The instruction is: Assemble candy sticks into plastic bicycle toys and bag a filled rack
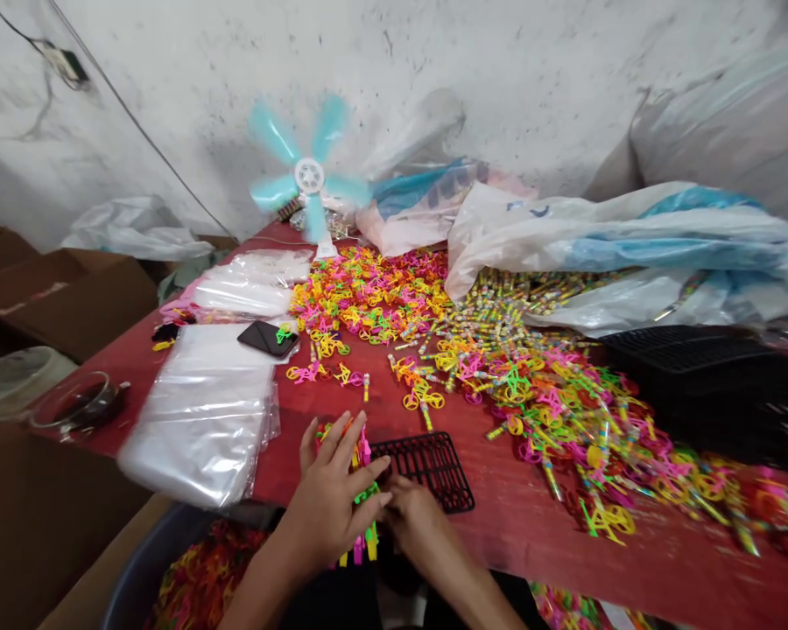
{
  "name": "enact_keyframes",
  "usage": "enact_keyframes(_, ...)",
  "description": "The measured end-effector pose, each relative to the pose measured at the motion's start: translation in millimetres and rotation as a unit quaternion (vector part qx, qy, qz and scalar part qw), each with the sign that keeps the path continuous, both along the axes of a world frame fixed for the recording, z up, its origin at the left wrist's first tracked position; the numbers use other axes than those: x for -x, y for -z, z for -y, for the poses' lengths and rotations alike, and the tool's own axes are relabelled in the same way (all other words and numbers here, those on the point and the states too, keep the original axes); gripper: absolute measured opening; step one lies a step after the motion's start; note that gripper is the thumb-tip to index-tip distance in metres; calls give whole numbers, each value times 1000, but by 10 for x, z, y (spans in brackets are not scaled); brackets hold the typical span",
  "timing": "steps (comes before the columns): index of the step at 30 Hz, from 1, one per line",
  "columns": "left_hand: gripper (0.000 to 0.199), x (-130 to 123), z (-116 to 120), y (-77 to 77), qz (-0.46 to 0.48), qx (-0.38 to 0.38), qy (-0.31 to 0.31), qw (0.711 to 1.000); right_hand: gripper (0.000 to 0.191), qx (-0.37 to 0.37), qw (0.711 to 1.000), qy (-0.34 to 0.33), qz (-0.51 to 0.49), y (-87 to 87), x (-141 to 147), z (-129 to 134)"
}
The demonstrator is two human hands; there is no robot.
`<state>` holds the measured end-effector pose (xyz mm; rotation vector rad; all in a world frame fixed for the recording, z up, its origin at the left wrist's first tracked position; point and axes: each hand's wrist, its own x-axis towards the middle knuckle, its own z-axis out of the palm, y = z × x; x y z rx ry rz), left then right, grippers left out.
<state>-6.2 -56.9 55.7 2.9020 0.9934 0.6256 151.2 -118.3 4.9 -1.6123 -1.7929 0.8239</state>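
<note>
- Spreading the fingers of the left hand (321, 499) over bright plastic pieces (371, 540), at the left end of the black rack (456, 477), close by the near edge of the red table (512, 516).
- Curling the fingers of the right hand (417, 512) just beside the left thumb, at the near side of the rack; not being able to tell whether pinching anything, with fingertips hidden.
- Seemingly steadying the pieces with the left hand while working low with the right; judging by the spread, bracing lightly rather than gripping.
- For doing this well, pressing evenly across the pieces, not bearing down on one spot, and so avoiding bending thin plastic.
- Ideally holding the rack flat, since possibly tipping at the near edge under a hard push.
- Leaving a little more room between left thumb and right knuckles, for seeing the point of contact.
- Minding the heap of coloured parts and slim tubes (555, 394), spreading toward the near right corner; letting nothing stray slide beneath the rack.
- Minding too the tub (182, 522) below the near edge, left of the hands, and avoiding dropping anything there.
- Working well apart from the clear bags (200, 407) along the left edge.
</note>
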Motion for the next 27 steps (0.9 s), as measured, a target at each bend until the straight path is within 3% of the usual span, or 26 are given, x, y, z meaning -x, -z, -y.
enact_keyframes(2,38,7,16,6,-8,-10,-6,1000,23,-2,997,70,45,-126,-188,-158)
enact_keyframes(4,44,28,30,-3,-21,-16,-11,1000,23,11,966,200,164,-253,-365,-360)
enact_keyframes(5,50,42,34,-15,-32,-19,-11,999,24,36,946,234,222,-306,-444,-459)
enact_keyframes(8,67,73,19,-68,-60,-33,-8,998,18,90,916,243,307,-395,-639,-634)
enact_keyframes(13,57,-35,-118,-106,-37,-16,-60,997,9,66,918,269,284,-281,-913,-434)
enact_keyframes(20,40,-232,-248,-48,-30,72,-83,993,11,-54,918,366,141,27,-1098,-179)
enact_keyframes(25,39,-210,-233,-81,-33,72,-77,994,23,-95,918,356,143,-14,-1126,-151)
enact_keyframes(27,38,-212,-230,-86,-33,72,-79,994,21,-134,915,366,102,-81,-1145,-159)
